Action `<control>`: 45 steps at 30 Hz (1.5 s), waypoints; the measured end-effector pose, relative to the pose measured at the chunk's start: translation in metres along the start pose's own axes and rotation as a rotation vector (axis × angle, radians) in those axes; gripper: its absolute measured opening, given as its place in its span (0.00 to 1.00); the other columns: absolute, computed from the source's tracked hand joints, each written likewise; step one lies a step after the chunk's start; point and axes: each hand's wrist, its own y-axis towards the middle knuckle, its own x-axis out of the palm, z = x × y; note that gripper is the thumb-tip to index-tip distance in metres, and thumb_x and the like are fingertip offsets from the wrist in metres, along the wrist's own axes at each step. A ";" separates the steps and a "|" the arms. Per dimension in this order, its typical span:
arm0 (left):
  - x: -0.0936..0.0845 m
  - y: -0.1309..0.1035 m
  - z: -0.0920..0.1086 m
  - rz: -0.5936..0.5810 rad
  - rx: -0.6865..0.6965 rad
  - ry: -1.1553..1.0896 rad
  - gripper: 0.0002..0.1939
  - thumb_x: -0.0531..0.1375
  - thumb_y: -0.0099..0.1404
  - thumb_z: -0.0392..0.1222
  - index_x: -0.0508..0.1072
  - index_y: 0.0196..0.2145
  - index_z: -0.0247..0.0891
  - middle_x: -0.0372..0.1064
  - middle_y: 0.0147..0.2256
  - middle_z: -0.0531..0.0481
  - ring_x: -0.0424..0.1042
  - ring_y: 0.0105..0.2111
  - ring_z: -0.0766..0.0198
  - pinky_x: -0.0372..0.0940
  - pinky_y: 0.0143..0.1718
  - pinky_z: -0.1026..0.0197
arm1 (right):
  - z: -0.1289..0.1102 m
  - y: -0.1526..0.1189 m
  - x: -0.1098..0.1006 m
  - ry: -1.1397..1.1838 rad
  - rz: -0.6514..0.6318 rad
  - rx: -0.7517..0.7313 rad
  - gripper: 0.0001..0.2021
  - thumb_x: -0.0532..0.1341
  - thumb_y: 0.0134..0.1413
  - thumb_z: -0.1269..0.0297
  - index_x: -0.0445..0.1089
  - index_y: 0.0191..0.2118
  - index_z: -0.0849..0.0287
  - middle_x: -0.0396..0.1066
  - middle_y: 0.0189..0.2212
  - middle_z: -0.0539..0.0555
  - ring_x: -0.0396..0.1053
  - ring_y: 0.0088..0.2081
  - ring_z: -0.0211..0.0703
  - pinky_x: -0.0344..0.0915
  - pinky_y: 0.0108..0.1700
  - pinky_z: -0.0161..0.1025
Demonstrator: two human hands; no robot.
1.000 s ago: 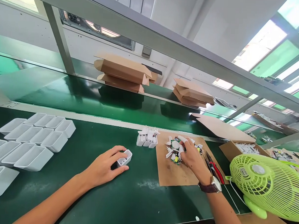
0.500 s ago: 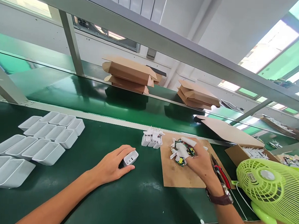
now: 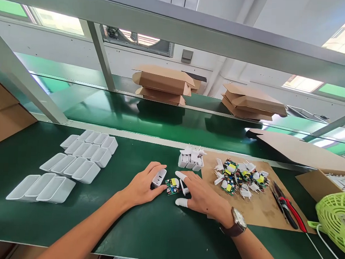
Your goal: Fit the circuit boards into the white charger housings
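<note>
My left hand (image 3: 144,184) is closed around a white charger housing (image 3: 159,178) whose slotted end faces up. Just right of it lies a green circuit board (image 3: 173,185) with a yellow part, near my left thumb tip. My right hand (image 3: 197,191), with white covers on two fingertips, is at the board's right side, gripping a white plug piece (image 3: 184,187) joined to it. Behind the hands stand a few white housings (image 3: 191,161) with plug pieces on top. More circuit boards (image 3: 241,177) are heaped on brown paper (image 3: 260,212) at the right.
Rows of open white housings (image 3: 86,171) stand at the left. Red-handled pliers (image 3: 292,213), a green fan (image 3: 335,218) and a cardboard box (image 3: 314,183) are at the right. Folded cartons (image 3: 162,84) lie on the shelf behind.
My right hand has moved left from the heap to beside the housing, bringing a circuit board with its plug piece. My left hand still holds the housing. The view has turned.
</note>
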 end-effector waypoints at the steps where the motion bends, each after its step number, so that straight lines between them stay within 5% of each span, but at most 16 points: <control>1: 0.000 0.000 0.000 -0.021 -0.011 -0.014 0.29 0.63 0.68 0.46 0.59 0.63 0.45 0.66 0.56 0.42 0.76 0.52 0.54 0.77 0.46 0.54 | 0.003 -0.002 0.002 0.029 0.003 -0.013 0.33 0.70 0.56 0.68 0.61 0.65 0.61 0.68 0.59 0.66 0.66 0.62 0.59 0.70 0.60 0.58; 10: -0.015 0.001 -0.002 -0.056 -0.098 -0.141 0.43 0.71 0.60 0.51 0.57 0.67 0.47 0.64 0.61 0.39 0.70 0.58 0.49 0.74 0.55 0.47 | 0.008 -0.007 0.016 0.212 0.261 -0.066 0.29 0.60 0.55 0.78 0.61 0.62 0.53 0.71 0.48 0.58 0.70 0.49 0.51 0.75 0.49 0.51; 14: -0.020 0.000 -0.001 -0.179 -0.090 -0.232 0.46 0.67 0.63 0.40 0.49 0.71 0.47 0.56 0.68 0.39 0.61 0.67 0.47 0.63 0.67 0.42 | 0.002 -0.007 0.009 0.191 0.457 -0.035 0.26 0.58 0.59 0.76 0.60 0.62 0.54 0.71 0.48 0.59 0.69 0.48 0.53 0.74 0.48 0.53; 17: -0.012 -0.001 0.000 -0.211 -0.117 -0.325 0.44 0.60 0.64 0.32 0.46 0.72 0.47 0.63 0.65 0.41 0.67 0.64 0.52 0.66 0.65 0.45 | -0.003 -0.008 0.007 0.197 0.557 -0.028 0.27 0.58 0.60 0.75 0.58 0.63 0.53 0.70 0.49 0.60 0.70 0.49 0.53 0.74 0.49 0.54; 23: 0.001 0.001 -0.003 -0.025 -0.225 -0.130 0.48 0.73 0.57 0.44 0.54 0.69 0.51 0.69 0.56 0.43 0.73 0.51 0.52 0.72 0.54 0.44 | -0.006 -0.008 0.012 0.125 0.633 -0.026 0.30 0.60 0.57 0.76 0.58 0.65 0.54 0.72 0.49 0.60 0.71 0.50 0.55 0.74 0.49 0.55; 29: -0.017 0.003 0.002 -0.165 -0.194 -0.238 0.60 0.77 0.50 0.54 0.48 0.72 0.54 0.60 0.64 0.40 0.71 0.50 0.53 0.72 0.51 0.49 | -0.004 -0.007 0.013 0.073 0.677 -0.012 0.28 0.58 0.59 0.76 0.58 0.64 0.55 0.71 0.48 0.61 0.70 0.48 0.55 0.74 0.48 0.55; 34: -0.021 0.007 0.008 -0.361 -0.201 -0.282 0.35 0.71 0.61 0.50 0.65 0.63 0.51 0.72 0.50 0.47 0.72 0.37 0.61 0.73 0.37 0.57 | -0.004 -0.008 0.014 0.068 0.707 0.013 0.32 0.58 0.58 0.77 0.54 0.67 0.56 0.71 0.49 0.61 0.69 0.50 0.57 0.74 0.49 0.57; 40: -0.007 0.007 0.011 -0.062 -0.025 -0.144 0.31 0.68 0.65 0.44 0.65 0.63 0.51 0.69 0.55 0.45 0.70 0.55 0.53 0.71 0.56 0.50 | -0.011 -0.011 0.012 0.096 0.662 -0.065 0.32 0.58 0.60 0.75 0.53 0.68 0.60 0.71 0.51 0.63 0.68 0.52 0.57 0.75 0.50 0.57; 45: -0.006 0.006 0.010 -0.038 0.036 -0.126 0.30 0.65 0.68 0.40 0.63 0.65 0.52 0.66 0.54 0.44 0.71 0.54 0.55 0.71 0.56 0.52 | -0.017 -0.013 0.014 -0.023 0.555 -0.123 0.29 0.56 0.57 0.78 0.57 0.66 0.66 0.73 0.52 0.66 0.67 0.52 0.59 0.74 0.52 0.59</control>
